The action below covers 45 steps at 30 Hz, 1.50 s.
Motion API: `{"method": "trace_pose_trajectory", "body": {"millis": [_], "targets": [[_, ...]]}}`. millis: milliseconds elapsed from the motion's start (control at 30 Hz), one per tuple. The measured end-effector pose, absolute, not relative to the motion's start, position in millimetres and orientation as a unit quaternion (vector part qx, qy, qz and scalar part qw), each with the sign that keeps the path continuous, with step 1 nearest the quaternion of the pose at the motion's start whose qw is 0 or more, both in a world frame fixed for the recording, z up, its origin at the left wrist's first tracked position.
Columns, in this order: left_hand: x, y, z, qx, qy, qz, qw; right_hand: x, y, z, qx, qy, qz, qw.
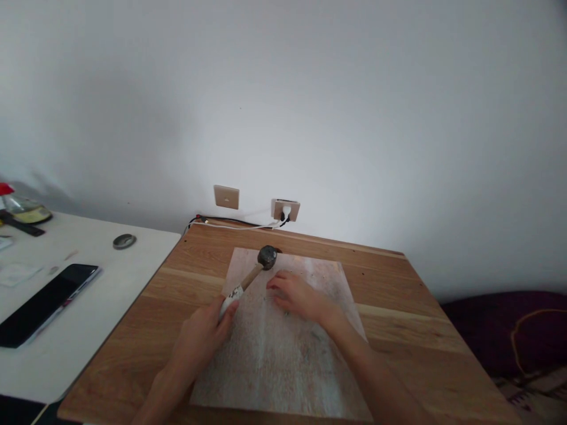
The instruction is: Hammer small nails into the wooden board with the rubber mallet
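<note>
Hammer [251, 277]: dark round head was over the far edge of the pale board [274, 354]; handle was wrapped tightly by the left hand [208, 327]. Right hand [296, 295]: was above the board's middle, fingers loosely curled; contents could not be told. Wooden bench [150, 319]: lay under the board.

Hammer [251, 277]: dark grey head [267, 257], tan shaft [254, 273], white grip [233, 294] with dark patches. Board [274, 360]: pale pinkish grey, mottled. Tabletop [407, 319]: brown wood grain, paler streaks. Wall plate [226, 197]: beige-gold.
</note>
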<state>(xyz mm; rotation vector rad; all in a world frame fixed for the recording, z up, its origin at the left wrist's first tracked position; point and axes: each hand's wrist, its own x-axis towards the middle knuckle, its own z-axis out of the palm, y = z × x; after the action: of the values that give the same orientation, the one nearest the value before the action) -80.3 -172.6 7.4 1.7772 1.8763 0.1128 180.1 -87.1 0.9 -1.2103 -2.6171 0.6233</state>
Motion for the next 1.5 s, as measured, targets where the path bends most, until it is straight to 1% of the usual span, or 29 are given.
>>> {"method": "trace_pose_trajectory", "body": {"millis": [100,200,300,500,600,767,1100,1400,1500], "targets": [[-81.2,-173.3,8.1,0.654,0.702,0.052,0.278,160.8,-94.5,-0.3,-0.373,-0.901,0.211,0.064],[-85.2,-175.2,7.5,0.646,0.697,0.088,0.298,155.5,-86.6,-4.3,-0.371,-0.901,0.216,0.067],[-90.2,-178.0,5.6,0.632,0.702,0.118,0.306,166.8,-66.1,-9.3,-0.393,-0.883,0.231,0.107],[-95.8,-180.8,1.6,0.612,0.695,0.178,0.333,187.6,-30.3,-27.8,-0.484,-0.814,0.226,0.228],[-95.9,-180.8,1.8,0.609,0.688,0.195,0.342,184.8,-29.3,-36.4,-0.483,-0.806,0.226,0.255],[-96.5,-180.6,-1.3,0.611,0.687,0.193,0.343,179.6,-36.6,-42.4,-0.470,-0.809,0.222,0.274],[-95.8,-181.5,-8.6,0.617,0.675,0.189,0.359,181.3,-38.7,-40.9,-0.474,-0.818,0.200,0.255],[-73.2,-167.4,1.5,0.652,0.677,0.121,0.319,183.9,-38.4,-29.0,-0.494,-0.821,0.200,0.206],[-65.6,-165.3,5.0,0.663,0.683,0.078,0.298,197.2,-44.4,-23.5,-0.507,-0.817,0.199,0.191]]}}
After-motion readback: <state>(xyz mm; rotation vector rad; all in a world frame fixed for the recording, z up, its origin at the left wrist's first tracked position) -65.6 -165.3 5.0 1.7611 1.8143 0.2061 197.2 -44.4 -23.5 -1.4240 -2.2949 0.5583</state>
